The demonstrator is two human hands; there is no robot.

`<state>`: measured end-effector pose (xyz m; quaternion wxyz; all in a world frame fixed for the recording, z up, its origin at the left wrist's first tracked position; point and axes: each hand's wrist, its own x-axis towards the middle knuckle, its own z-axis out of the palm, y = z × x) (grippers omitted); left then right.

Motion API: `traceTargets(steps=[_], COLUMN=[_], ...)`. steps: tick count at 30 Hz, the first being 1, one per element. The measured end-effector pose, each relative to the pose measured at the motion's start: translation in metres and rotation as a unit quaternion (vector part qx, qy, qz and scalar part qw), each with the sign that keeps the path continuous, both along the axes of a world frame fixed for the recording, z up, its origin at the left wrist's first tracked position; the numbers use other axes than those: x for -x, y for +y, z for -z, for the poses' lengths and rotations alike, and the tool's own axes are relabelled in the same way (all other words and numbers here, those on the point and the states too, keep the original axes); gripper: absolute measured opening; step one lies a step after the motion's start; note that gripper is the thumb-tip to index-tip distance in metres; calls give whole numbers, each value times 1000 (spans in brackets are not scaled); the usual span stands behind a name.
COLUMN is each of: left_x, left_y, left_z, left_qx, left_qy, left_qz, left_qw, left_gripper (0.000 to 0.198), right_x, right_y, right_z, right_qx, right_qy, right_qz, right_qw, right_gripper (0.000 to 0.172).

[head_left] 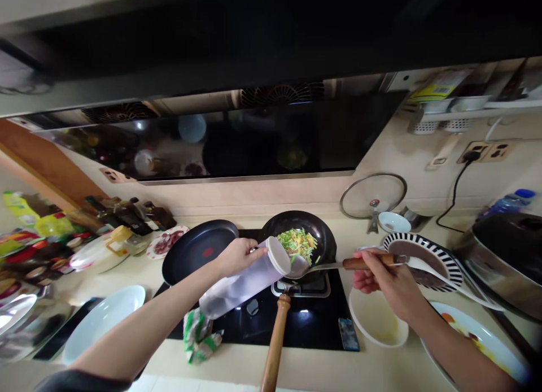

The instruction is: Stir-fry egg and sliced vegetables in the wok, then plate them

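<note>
My left hand [237, 255] is closed round a clear plastic seasoning container [245, 282] with a white cap, tipped with its cap end over the bowl of a metal ladle [300, 266]. My right hand [383, 279] grips the ladle's wooden handle [367, 262], holding its bowl at the near rim of the black wok [328, 239]. Chopped green and yellow vegetables [297, 242] lie in the wok, which sits on the black gas hob [305, 318]. The wok's long wooden handle [274, 347] points toward me.
An empty black frying pan [199, 248] sits left of the wok. White plates [104, 321], a white bowl [375, 318] and a striped dish [423, 256] lie on the counter. Sauce bottles [127, 214] stand at the left; a glass lid [372, 194] leans on the wall; a cooker pot [503, 256] stands right.
</note>
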<state>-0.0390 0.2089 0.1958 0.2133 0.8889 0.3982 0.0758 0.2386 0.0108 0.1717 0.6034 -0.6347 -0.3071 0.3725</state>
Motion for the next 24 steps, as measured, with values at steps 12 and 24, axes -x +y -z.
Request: traceTargets(steps=[12,24], left_x=[4,19], left_y=[15,16], left_z=[8,10], left_qx=[-25,-26], left_qy=[11,-44], left_qz=[-45,-55], left_qw=[999,997], left_gripper=[46,45], right_x=[18,22], right_y=[14,-22], right_z=[7,23], right_qx=[-9,-37], right_qy=[39,-117], right_qz=[19,-89], right_qw=[999,988], right_gripper=[51,39])
